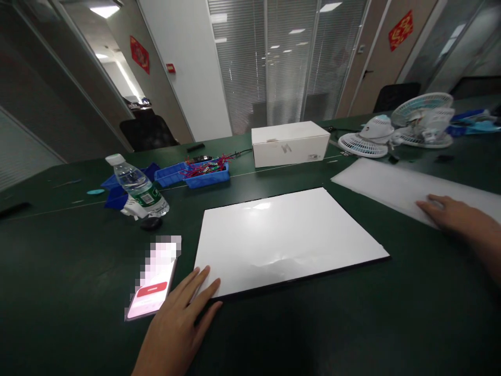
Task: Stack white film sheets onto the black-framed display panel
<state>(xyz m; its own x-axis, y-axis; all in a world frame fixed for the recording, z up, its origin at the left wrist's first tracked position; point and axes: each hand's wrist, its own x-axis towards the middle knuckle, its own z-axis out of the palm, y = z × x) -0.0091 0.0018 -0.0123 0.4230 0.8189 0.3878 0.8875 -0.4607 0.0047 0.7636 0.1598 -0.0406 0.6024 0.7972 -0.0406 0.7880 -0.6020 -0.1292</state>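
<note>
A white glossy panel with a dark edge point(289, 235) lies flat on the dark green table point(313, 334). My left hand point(180, 313) rests with spread fingers on the panel's near left corner and is not wrapped round it. On the right, my right hand point(454, 214) touches the near edge of a whitish translucent sheet point(403, 185). Its thumb and forefinger are apart, and the other fingers are hard to make out. A phone with a lit, partly pixelated screen point(154, 282) lies just left of my left hand.
A tilted water bottle point(136, 185) stands at the left beside a black mouse point(151, 223). Blue trays point(207, 178) hold red wiring. Behind the panel sits a white box point(289, 146). Fan parts point(368, 141) lie at the back right.
</note>
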